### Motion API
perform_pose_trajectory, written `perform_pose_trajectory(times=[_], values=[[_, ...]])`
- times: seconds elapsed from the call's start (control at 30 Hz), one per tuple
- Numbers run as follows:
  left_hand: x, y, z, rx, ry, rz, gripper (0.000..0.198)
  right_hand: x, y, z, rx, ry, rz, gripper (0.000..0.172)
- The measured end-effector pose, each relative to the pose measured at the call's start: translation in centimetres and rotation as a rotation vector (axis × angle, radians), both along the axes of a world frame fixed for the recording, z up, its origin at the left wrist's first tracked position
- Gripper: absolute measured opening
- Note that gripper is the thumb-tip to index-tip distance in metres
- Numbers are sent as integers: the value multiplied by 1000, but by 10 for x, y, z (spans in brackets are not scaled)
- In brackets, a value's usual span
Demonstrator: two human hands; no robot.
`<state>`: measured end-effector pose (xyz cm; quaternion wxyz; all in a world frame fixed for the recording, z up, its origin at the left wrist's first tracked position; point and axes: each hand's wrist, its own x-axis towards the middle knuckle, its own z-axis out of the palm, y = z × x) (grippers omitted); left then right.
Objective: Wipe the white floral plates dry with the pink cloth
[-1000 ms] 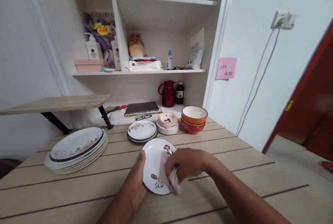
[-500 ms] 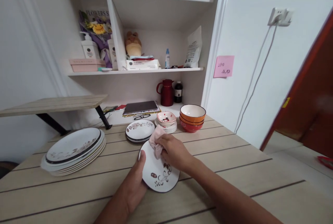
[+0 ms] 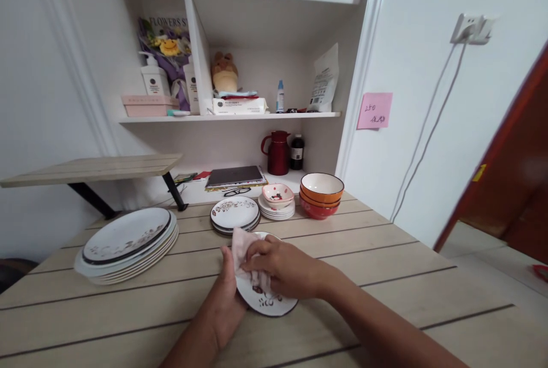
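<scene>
A small white plate (image 3: pixel 274 304) with a brown floral pattern and dark rim is tilted above the table, gripped at its left edge by my left hand (image 3: pixel 226 299). The left thumb shows at the rim; the other fingers are hidden beneath. My right hand (image 3: pixel 286 265) presses a crumpled pale pink cloth (image 3: pixel 244 248) onto the plate's upper left face. Just beyond lies a stack of similar small plates (image 3: pixel 234 213). Beside that, a strawberry-patterned dish (image 3: pixel 278 194) rests on several small white plates (image 3: pixel 278 212).
Large plates (image 3: pixel 128 237) are stacked at the left, near a raised wooden shelf (image 3: pixel 98 167). Orange and red bowls (image 3: pixel 321 197) stand nested at the back right. Behind are glasses (image 3: pixel 237 191), a laptop (image 3: pixel 235 175), a red jug (image 3: pixel 278 154) and a dark bottle (image 3: pixel 297 152).
My right hand has slid the cloth from the plate's upper edge down and left across its face, toward my left thumb. The camera view has shifted slightly; the left hand keeps its hold.
</scene>
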<state>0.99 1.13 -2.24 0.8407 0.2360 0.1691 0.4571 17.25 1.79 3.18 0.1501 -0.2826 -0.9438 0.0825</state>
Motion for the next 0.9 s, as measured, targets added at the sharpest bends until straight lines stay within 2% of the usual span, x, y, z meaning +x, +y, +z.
perform_pose_trajectory(times=[0.13, 0.23, 0.33, 0.4, 0.53, 0.67, 0.77, 0.9], values=[[2, -1, 2, -5, 44, 31, 82, 6, 0, 3, -192, -58, 130, 49], [3, -3, 5, -18, 124, 50, 88, 13, 3, 4, -343, -124, 144, 45], [2, -7, 9, -26, 198, 79, 81, 25, 8, 7, -458, -200, 38, 44], [0, -8, 10, -38, 227, 89, 75, 32, 9, 11, -482, -222, -108, 42], [-3, -8, 12, -71, 242, 93, 70, 35, 11, 15, -352, -197, -474, 33], [0, -11, 17, -65, 253, 140, 67, 24, 14, 9, -163, -139, -687, 35], [2, -14, 20, -64, 271, 167, 65, 13, 17, -1, -71, -52, -732, 40], [1, -12, 16, -61, 242, 140, 66, 5, 21, -13, 8, 83, -624, 40]])
